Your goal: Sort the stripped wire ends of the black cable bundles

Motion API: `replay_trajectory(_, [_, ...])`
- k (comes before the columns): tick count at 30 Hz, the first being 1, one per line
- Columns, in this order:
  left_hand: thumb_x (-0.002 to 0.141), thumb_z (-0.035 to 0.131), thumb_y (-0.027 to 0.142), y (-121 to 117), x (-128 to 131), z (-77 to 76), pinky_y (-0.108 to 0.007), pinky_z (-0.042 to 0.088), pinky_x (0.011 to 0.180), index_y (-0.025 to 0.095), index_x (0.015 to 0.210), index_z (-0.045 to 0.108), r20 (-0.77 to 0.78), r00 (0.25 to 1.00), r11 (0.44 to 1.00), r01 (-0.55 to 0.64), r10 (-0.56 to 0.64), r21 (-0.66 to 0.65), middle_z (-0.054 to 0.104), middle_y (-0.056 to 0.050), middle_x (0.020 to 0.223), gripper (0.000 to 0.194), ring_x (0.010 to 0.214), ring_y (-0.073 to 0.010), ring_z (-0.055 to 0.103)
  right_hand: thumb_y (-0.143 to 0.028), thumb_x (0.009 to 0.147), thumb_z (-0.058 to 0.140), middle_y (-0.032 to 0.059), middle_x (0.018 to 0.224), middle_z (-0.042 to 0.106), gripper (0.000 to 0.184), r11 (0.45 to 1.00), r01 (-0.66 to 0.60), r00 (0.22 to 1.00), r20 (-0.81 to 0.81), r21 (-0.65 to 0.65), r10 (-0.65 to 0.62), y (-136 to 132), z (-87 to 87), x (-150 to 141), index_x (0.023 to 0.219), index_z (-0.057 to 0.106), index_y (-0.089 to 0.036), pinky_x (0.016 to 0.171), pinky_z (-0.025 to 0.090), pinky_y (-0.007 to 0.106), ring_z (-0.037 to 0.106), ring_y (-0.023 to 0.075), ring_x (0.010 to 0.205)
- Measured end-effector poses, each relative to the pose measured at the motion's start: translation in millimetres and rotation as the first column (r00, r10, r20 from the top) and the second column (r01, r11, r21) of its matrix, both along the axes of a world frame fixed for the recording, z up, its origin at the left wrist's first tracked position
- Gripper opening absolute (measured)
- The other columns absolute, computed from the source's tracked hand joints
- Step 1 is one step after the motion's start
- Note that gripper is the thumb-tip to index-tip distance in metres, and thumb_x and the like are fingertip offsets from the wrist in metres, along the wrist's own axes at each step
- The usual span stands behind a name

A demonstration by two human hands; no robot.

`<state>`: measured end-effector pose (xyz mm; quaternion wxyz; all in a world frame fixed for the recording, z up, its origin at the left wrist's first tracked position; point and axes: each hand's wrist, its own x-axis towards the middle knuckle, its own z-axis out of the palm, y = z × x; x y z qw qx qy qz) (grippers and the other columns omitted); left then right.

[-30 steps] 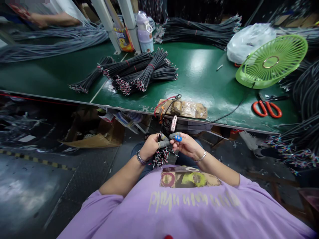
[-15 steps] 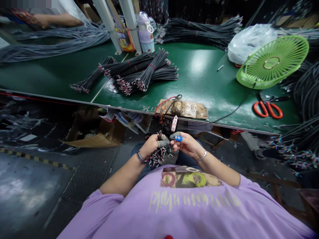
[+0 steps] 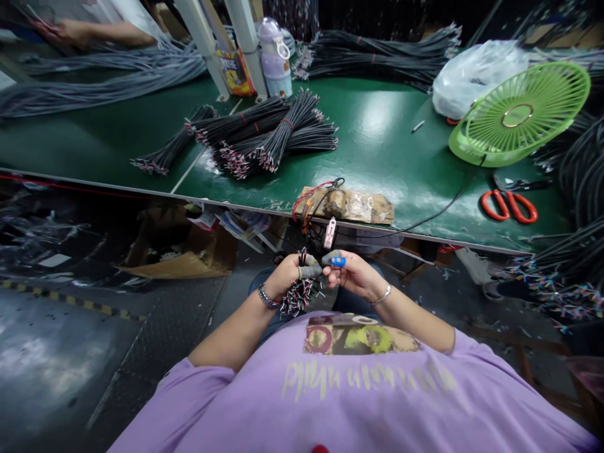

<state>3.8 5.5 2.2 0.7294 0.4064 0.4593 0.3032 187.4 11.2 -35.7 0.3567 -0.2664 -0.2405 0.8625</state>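
Note:
My left hand [image 3: 290, 275] is closed around a bundle of black cables [image 3: 296, 297], whose stripped ends with red, white and black wires hang below the fist. Grey covers wrap some of its fingers. Beside it, my right hand [image 3: 352, 272] is pinched, with grey and blue covers on its fingertips. Its fingers almost meet the left ones at the bundle's side; what they pinch is too small to make out. Both hands are held above my lap, just in front of the table edge.
Tied cable bundles [image 3: 264, 135] lie on the green table [image 3: 377, 151]. A wooden block [image 3: 363, 206] with wires sits at its edge. To the right are orange-handled scissors [image 3: 509, 206], a green fan [image 3: 519, 116] and a plastic bag [image 3: 476, 78]. Another person's hand [image 3: 73, 33] shows far left.
My hands hold nearly the same pose, with only slight finger movement. The view has shifted a little. At far left, the other person's hand has moved slightly.

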Motion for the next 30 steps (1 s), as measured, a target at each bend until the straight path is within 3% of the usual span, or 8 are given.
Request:
replay_trajectory(5, [0.053,0.081,0.035,0.1,-1.2,-0.5,-0.019,0.035,0.043,0.012,0.062,0.057,0.021,1.0,0.999,-0.014,0.015,-0.039,0.056,0.004,0.047,0.034,0.039,-0.0056,0.046,-0.027,0.067,0.077,0.0038,0.074,0.072,0.026,0.999,0.037,0.999,0.019,0.021,-0.038,-3.5,-2.5,-4.4,0.083,0.059,-0.014,0.053,0.057,0.023,0.065,0.0105,0.053])
replay_trajectory(8, [0.055,0.08,0.035,0.0,-2.1,-0.3,-0.019,0.034,0.042,0.012,0.064,0.058,0.03,0.999,0.998,-0.032,0.034,-0.061,0.056,0.003,0.047,0.033,0.038,-0.0056,0.046,-0.027,0.07,0.075,0.0019,0.074,0.071,0.024,0.984,0.106,0.989,0.092,0.145,-0.12,-7.5,-1.8,-6.9,0.087,0.062,-0.016,0.057,0.056,0.023,0.064,0.0093,0.054])
replay_trajectory(13, [0.056,0.079,0.035,0.1,-3.5,-2.9,-0.019,0.034,0.042,0.013,0.065,0.056,0.023,0.998,0.997,-0.064,0.065,-0.042,0.054,0.004,0.047,0.033,0.04,-0.006,0.047,-0.03,0.075,0.07,0.0027,0.078,0.07,0.019,0.821,0.093,0.883,0.334,0.563,-0.33,-9.0,6.5,-4.3,0.09,0.066,-0.018,0.069,0.054,0.027,0.066,0.0134,0.069])
replay_trajectory(16, [0.056,0.079,0.033,0.6,-4.8,-4.5,-0.019,0.039,0.048,0.013,0.068,0.057,0.009,0.999,0.999,-0.041,0.041,0.033,0.056,0.004,0.053,0.032,0.045,-0.006,0.049,-0.031,0.075,0.07,0.0023,0.074,0.068,0.016,0.755,-0.019,0.834,0.426,0.656,-0.35,-4.5,13.5,0.6,0.082,0.067,-0.018,0.063,0.051,0.026,0.062,0.0131,0.065])
replay_trajectory(22, [0.058,0.08,0.026,2.0,-10.2,2.2,-0.022,0.045,0.062,0.011,0.075,0.066,-0.13,0.986,0.951,0.139,-0.106,0.277,0.065,-0.001,0.067,0.027,0.061,-0.0102,0.056,-0.04,0.069,0.073,0.0003,0.06,0.065,0.029,0.908,-0.175,0.927,0.374,0.38,0.022,2.3,19.3,2.8,0.072,0.059,-0.015,0.049,0.047,0.022,0.058,0.01,0.049])
replay_trajectory(24, [0.061,0.078,0.027,2.3,-11.3,5.6,-0.023,0.045,0.064,0.01,0.075,0.068,-0.166,0.979,0.931,0.169,-0.119,0.325,0.067,-0.002,0.068,0.024,0.063,-0.0114,0.057,-0.043,0.069,0.073,-0.0003,0.055,0.063,0.032,0.94,-0.186,0.934,0.347,0.286,0.079,2.7,16.4,0.0,0.069,0.057,-0.015,0.045,0.045,0.02,0.057,0.0091,0.044])
replay_trajectory(27, [0.061,0.078,0.029,2.7,-10.6,9.5,-0.025,0.046,0.065,0.01,0.074,0.069,-0.148,0.984,0.934,0.143,-0.099,0.328,0.067,-0.003,0.068,0.024,0.064,-0.0123,0.058,-0.043,0.068,0.073,-0.0021,0.052,0.061,0.034,0.976,-0.009,0.941,0.333,0.22,-0.067,6.3,11.4,-5.0,0.066,0.055,-0.015,0.042,0.042,0.017,0.053,0.0068,0.04])
replay_trajectory(30, [0.061,0.079,0.032,3.4,-7.7,12.3,-0.024,0.045,0.062,0.01,0.074,0.068,-0.084,0.996,0.96,0.019,0.005,0.279,0.066,-0.002,0.067,0.027,0.06,-0.0109,0.056,-0.05,0.074,0.066,-0.0014,0.059,0.063,0.036,0.982,0.161,0.951,0.253,0.096,-0.18,15.9,13.3,-7.5,0.076,0.058,-0.016,0.047,0.048,0.02,0.051,0.006,0.043])
